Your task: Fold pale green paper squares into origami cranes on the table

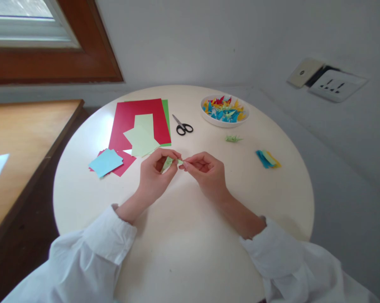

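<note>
Between my two hands is a small pale green folded paper (168,163), held above the middle of the round white table (190,235). My left hand (156,170) pinches it from the left, and part of the paper shows inside the curled fingers. Thumb and forefinger of my right hand (207,172) are closed on its right tip. The fingers cover much of the paper, so its full folded shape is hidden. Just beyond my left hand lie pale green paper sheets (144,134).
Red paper (123,115) lies over green paper at the back left. Light blue squares (106,163) rest on red ones. Black-handled scissors (182,127) lie near a white dish (223,123) of folded paper cranes. A green folded piece (233,138) and coloured strips (268,159) lie right.
</note>
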Available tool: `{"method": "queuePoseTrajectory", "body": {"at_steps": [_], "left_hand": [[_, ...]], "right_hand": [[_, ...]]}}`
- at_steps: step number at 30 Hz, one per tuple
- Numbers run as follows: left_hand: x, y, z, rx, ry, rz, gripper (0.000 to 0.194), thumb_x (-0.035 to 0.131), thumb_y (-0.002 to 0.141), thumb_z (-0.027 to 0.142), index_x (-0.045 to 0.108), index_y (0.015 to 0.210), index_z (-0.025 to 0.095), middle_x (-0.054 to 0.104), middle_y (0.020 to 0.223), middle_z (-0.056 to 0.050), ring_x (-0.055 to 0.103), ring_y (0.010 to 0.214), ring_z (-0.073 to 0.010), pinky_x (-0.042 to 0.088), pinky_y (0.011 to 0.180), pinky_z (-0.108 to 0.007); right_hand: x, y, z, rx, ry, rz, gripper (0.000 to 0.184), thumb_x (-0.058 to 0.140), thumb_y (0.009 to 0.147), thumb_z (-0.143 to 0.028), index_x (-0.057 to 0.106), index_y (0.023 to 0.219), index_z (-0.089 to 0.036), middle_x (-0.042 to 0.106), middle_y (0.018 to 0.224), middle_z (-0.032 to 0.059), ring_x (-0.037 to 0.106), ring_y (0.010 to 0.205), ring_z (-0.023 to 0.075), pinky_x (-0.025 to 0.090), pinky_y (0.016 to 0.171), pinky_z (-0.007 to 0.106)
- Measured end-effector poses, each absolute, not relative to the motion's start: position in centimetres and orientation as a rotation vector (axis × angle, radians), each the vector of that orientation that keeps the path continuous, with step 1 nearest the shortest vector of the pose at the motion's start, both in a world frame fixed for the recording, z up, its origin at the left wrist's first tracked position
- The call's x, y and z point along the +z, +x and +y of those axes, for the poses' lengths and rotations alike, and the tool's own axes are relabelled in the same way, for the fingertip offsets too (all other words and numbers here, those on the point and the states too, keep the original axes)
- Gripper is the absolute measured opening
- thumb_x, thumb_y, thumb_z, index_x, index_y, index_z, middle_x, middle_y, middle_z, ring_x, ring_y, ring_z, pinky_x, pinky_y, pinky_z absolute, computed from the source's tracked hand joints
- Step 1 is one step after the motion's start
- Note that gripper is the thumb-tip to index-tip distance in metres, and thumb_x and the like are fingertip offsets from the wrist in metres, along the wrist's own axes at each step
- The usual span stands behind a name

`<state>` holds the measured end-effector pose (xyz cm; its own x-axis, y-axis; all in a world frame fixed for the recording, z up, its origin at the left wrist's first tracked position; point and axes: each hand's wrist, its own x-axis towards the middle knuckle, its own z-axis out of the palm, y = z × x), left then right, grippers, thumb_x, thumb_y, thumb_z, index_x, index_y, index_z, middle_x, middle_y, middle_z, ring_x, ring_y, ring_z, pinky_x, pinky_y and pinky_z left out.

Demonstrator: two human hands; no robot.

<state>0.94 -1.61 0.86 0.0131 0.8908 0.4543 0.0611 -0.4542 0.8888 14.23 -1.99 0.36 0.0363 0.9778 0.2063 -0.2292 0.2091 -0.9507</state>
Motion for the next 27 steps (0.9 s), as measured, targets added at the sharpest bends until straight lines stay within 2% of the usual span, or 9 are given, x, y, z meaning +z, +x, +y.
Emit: {"method": "queuePoseTrajectory", "body": {"at_steps": [12,23,27], "left_hand": [[0.07,0.67,-1.13,1.462,1.678,1.03,0.015,0.056,0.071,0.008,0.059,0.082,0.019,0.062,0.083,-0.003,0.06,0.083,-0.0142,0.048,0.079,-0.028],[0.22,0.34,-1.09,1.276,1.91,1.2,0.016,0.05,0.073,0.01,0.059,0.082,0.019,0.064,0.08,-0.002,0.059,0.077,-0.0157,0.046,0.071,-0.028],[0.49,0.48,-1.13,1.253,1.978,1.22,0.016,0.049,0.072,0.009,0.058,0.081,0.019,0.065,0.08,-0.002,0.059,0.074,-0.0152,0.045,0.069,-0.027]], "right_hand": [[0.11,14.39,-1.72,1.16,-0.96,-1.145,0.022,0.075,0.061,-0.03,0.058,0.066,-0.017,0.064,0.061,-0.0028,0.067,0.059,0.0136,0.055,0.06,0.027],[0.15,14.75,-1.65,1.139,-1.018,-1.218,0.022,0.073,0.063,-0.032,0.057,0.067,-0.017,0.063,0.063,-0.0014,0.066,0.06,0.0144,0.054,0.06,0.027],[0.06,14.71,-1.64,1.103,-1.007,-1.249,0.015,0.069,0.066,-0.027,0.057,0.068,-0.018,0.063,0.064,-0.0015,0.065,0.06,0.0134,0.053,0.061,0.026]]}}
